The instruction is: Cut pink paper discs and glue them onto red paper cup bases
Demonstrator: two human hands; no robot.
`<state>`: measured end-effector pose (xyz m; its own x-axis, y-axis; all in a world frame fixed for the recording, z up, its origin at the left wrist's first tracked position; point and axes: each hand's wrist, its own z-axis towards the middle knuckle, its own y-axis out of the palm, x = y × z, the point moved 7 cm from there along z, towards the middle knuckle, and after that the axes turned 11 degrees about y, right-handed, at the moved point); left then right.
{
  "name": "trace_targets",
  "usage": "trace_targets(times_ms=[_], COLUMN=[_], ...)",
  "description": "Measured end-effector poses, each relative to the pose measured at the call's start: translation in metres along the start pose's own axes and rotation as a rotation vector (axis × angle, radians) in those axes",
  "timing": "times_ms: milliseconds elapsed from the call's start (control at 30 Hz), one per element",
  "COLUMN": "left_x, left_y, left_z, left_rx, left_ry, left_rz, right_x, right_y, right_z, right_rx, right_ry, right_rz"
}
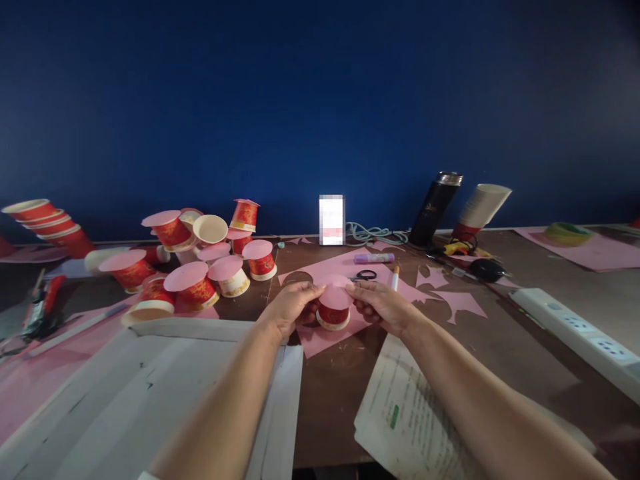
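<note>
A red paper cup (333, 318) stands upside down in front of me, its pale rim resting on pink paper (314, 342). On its upturned base lies a round pink paper disc (336, 293). My left hand (294, 308) pinches the disc's left edge between thumb and fingers. From the other side, my right hand (379, 305) grips the right edge the same way. Just behind the cup are black-handled scissors (367, 275), partly hidden, and a purple glue stick (374, 258). An orange-tipped white stick (395, 277) lies by my right hand.
Several red cups topped with pink discs (193, 279) crowd the left, near a leaning cup stack (53, 225). White board (190, 393) and a printed sheet (400, 407) lie close to me. At right are a black flask (436, 208), paper scraps (459, 303) and a power strip (575, 327).
</note>
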<state>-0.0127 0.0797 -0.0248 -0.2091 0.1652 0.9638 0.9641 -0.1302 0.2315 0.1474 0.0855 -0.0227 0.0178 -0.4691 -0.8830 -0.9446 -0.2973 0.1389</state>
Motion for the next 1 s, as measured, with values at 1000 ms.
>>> trace_targets(times_ms=[1000], left_x=[0.057], left_y=[-0.006], left_z=[-0.016], left_rx=[0.274], left_ry=[0.739], left_rz=[0.749], right_x=[-0.040], right_y=[0.020], right_z=[-0.044], right_rx=[0.602], right_ry=[-0.862], right_rz=[-1.119])
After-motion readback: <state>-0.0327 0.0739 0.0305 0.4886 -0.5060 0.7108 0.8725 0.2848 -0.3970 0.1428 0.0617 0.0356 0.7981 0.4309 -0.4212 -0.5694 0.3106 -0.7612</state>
